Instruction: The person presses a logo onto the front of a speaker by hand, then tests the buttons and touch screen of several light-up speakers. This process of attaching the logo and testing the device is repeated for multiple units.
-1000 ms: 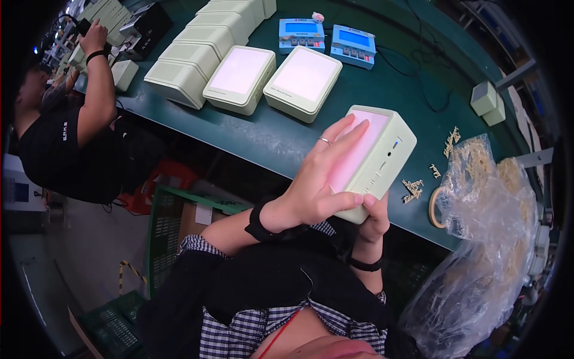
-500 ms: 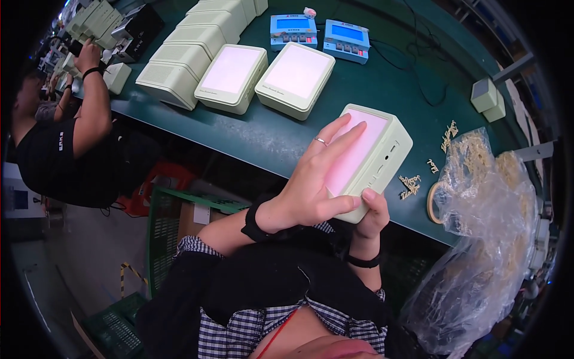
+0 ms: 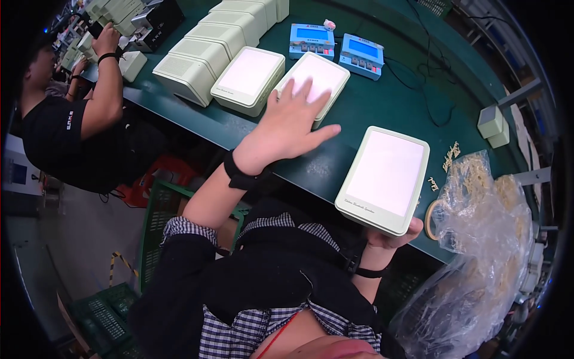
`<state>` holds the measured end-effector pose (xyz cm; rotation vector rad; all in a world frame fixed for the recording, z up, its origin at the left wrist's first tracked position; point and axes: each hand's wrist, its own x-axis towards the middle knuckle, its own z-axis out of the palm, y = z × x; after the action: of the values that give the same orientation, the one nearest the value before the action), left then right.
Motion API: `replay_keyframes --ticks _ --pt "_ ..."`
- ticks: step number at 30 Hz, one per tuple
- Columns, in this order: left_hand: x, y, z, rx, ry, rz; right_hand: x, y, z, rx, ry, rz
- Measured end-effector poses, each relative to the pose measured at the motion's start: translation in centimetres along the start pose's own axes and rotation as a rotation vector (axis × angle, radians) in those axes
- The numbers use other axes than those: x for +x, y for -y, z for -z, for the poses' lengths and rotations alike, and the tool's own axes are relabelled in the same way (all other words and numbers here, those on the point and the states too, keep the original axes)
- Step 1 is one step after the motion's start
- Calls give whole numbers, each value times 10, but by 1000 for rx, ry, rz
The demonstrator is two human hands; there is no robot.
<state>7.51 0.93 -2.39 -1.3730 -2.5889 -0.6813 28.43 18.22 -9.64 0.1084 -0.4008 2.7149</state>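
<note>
My right hand point(image 3: 394, 237) supports a pale cream speaker point(image 3: 384, 172) with a bright, lit front panel at its near end, and most of that hand is hidden beneath it. My left hand point(image 3: 282, 130), its fingers spread and slightly blurred, reaches over another lit speaker point(image 3: 326, 70) on the bench. Whether the fingertips touch its panel I cannot tell. To the left of it a third lit speaker point(image 3: 246, 76) lies panel up.
Several cream speakers point(image 3: 194, 66) stand in a row at the back left of the green bench point(image 3: 382, 99). Two blue devices with screens point(image 3: 312, 37) are behind. On the right are golden script-shaped pieces point(image 3: 451, 157) and a clear plastic bag point(image 3: 478, 239). A co-worker point(image 3: 72, 125) works at left.
My left hand has let go of the held speaker and moved left over the middle one. The held speaker has shifted right and turned its panel upward in my right hand.
</note>
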Motion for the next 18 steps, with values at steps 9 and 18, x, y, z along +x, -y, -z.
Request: replay_keyframes --ticks 9,18 --pt "-7 -55 -36 71 60 -85 -1 -2 -7 -213 -118 113" --pt "7 28 32 -74 -122 162 -29 11 -15 -214 -147 207"
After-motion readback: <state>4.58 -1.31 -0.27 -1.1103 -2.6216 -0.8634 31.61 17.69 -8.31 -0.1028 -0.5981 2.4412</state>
